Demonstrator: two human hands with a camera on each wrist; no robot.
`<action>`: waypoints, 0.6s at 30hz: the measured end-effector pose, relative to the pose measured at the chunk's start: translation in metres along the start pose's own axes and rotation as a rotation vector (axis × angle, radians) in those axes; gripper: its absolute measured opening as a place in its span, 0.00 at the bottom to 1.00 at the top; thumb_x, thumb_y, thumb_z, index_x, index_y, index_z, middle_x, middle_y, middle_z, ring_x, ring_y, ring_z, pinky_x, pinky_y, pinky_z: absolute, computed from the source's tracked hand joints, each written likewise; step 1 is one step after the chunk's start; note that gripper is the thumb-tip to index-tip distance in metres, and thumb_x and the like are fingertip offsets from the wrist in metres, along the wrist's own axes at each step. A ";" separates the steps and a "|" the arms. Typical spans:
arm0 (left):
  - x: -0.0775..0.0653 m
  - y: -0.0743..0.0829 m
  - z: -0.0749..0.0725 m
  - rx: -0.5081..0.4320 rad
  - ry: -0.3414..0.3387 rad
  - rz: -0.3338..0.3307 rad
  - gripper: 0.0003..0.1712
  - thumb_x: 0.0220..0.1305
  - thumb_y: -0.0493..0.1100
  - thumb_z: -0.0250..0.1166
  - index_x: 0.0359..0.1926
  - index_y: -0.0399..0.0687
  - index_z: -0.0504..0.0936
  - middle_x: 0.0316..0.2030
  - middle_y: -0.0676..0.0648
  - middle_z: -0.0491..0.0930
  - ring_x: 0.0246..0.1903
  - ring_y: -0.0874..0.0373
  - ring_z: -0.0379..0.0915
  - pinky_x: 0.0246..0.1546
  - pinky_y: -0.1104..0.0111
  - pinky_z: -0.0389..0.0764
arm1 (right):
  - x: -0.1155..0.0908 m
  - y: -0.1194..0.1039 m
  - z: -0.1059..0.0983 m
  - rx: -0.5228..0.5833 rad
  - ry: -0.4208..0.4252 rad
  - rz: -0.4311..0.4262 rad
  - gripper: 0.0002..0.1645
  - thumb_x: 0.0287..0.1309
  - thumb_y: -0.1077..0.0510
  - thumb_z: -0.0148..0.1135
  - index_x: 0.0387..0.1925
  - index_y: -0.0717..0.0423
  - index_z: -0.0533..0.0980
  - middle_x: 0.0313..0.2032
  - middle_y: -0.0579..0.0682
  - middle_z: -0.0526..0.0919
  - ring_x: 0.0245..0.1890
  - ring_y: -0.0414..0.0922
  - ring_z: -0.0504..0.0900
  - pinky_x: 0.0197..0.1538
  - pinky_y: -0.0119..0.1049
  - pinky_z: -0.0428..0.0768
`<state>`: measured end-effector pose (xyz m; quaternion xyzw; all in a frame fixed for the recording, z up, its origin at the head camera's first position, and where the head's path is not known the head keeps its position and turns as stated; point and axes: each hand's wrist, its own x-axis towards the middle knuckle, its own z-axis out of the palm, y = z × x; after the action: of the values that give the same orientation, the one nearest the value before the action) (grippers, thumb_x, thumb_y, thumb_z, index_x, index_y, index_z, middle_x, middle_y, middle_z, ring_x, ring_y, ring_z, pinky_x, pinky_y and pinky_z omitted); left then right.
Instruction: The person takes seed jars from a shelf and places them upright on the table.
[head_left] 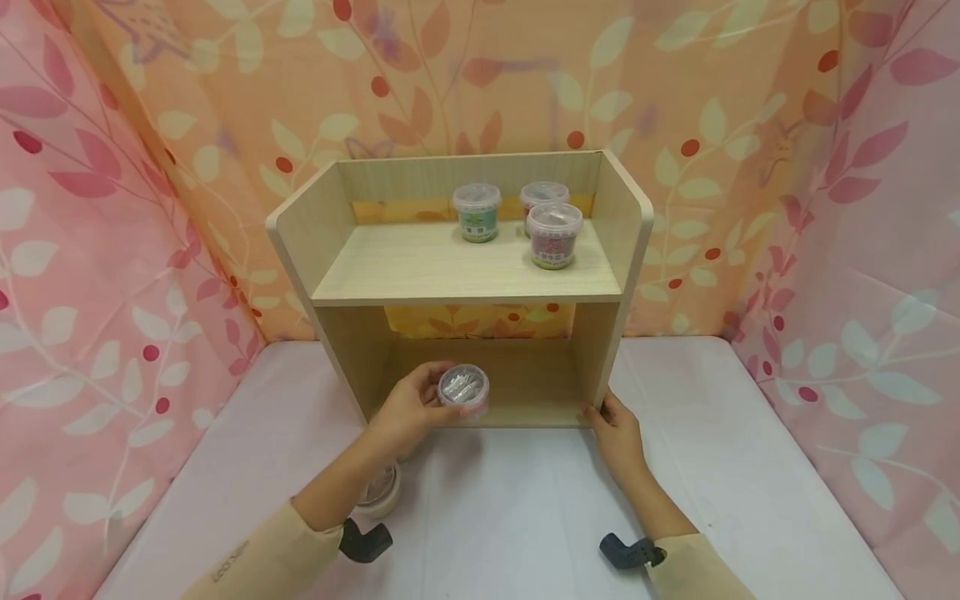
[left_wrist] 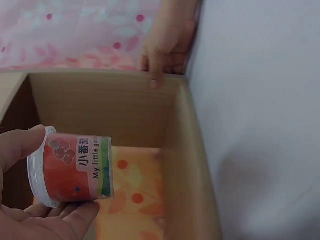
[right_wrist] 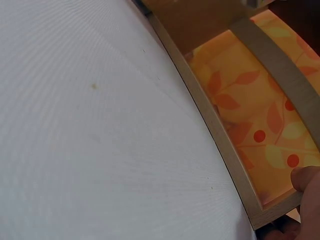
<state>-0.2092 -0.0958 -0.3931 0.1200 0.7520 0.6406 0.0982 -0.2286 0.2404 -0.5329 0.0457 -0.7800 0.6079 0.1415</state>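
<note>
My left hand point(head_left: 407, 410) holds a small clear-lidded plastic tub point(head_left: 464, 389) in front of the lower compartment of a pale wooden shelf point(head_left: 465, 283). In the left wrist view the tub point(left_wrist: 75, 167) lies tilted on its side between thumb and fingers, its red label printed with tomatoes. At the shelf's lower right front corner, my right hand point(head_left: 619, 435) grips the side panel. The right wrist view has its thumb point(right_wrist: 306, 179) over the panel's inner side and fingers on the outer side.
On the upper shelf board stand a green-labelled tub point(head_left: 477, 215), a pinkish tub point(head_left: 553, 237) and another tub point(head_left: 544, 193) partly behind it. A further tub point(head_left: 379, 493) on the white table point(head_left: 517, 525) is partly hidden by my left forearm. Patterned curtains point(head_left: 480, 75) surround the table.
</note>
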 end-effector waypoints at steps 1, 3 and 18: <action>0.000 -0.004 0.001 0.014 0.008 -0.007 0.44 0.56 0.31 0.74 0.71 0.33 0.64 0.65 0.35 0.72 0.66 0.44 0.72 0.55 0.70 0.82 | -0.001 -0.005 0.000 0.000 0.000 0.006 0.32 0.73 0.61 0.59 0.75 0.58 0.65 0.65 0.65 0.76 0.64 0.60 0.77 0.53 0.17 0.76; 0.002 -0.013 0.002 0.043 0.023 -0.015 0.43 0.56 0.32 0.75 0.70 0.33 0.65 0.64 0.35 0.73 0.65 0.44 0.74 0.55 0.70 0.82 | -0.004 -0.018 -0.001 -0.011 -0.003 0.016 0.32 0.73 0.62 0.59 0.75 0.60 0.64 0.65 0.66 0.76 0.64 0.59 0.77 0.53 0.16 0.75; 0.013 -0.066 0.016 0.107 0.087 -0.029 0.42 0.48 0.30 0.79 0.64 0.30 0.72 0.56 0.36 0.80 0.59 0.44 0.79 0.56 0.62 0.83 | -0.008 -0.040 -0.002 -0.030 -0.012 0.026 0.33 0.72 0.65 0.59 0.74 0.64 0.63 0.64 0.70 0.75 0.64 0.63 0.77 0.52 0.18 0.77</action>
<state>-0.2199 -0.0863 -0.4603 0.0861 0.7905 0.6025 0.0681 -0.2109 0.2314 -0.4974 0.0369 -0.7903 0.5978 0.1295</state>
